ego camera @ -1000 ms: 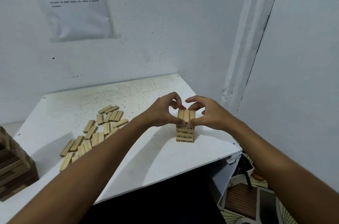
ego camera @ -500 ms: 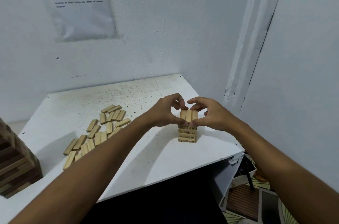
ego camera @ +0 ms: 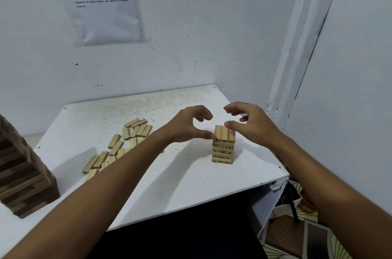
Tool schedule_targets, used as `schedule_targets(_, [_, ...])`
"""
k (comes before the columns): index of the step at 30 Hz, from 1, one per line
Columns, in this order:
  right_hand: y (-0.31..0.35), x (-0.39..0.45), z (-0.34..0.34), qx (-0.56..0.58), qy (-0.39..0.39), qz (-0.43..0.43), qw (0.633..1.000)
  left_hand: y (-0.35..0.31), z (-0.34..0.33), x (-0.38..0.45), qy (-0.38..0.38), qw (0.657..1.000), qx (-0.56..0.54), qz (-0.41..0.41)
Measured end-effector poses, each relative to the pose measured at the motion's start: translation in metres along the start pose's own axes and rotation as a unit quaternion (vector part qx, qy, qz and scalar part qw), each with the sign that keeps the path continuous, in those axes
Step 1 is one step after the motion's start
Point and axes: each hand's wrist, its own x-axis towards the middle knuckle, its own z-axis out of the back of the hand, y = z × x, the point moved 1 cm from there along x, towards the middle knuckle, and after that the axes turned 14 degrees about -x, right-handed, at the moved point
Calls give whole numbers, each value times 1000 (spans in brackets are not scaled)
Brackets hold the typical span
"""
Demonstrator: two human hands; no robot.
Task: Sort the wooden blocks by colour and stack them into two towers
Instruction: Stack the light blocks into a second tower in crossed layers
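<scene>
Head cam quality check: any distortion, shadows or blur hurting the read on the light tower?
Head view: wide-angle bends the wall edges; dim bluish light; soft shadows fall toward the camera from the light tower and arms; tower numbers only partly legible; dark tower cropped at left edge, slightly soft.

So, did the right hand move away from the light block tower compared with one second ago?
Yes. The right hand has lifted off the light block tower's top layer and opened, drawing slightly right; the tower itself stays put on the white table.

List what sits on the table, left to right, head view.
dark block tower → loose light blocks → left hand → light block tower → right hand
</scene>
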Motion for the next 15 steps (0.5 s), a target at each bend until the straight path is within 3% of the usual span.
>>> schedule_targets(4, [30,8,-7,-21,8,54,998,12,22,-22,-38,999,25,20])
schedule_targets(15, [94,26,-103,-12,154,135,979,45,91,-136,-154,975,124,101])
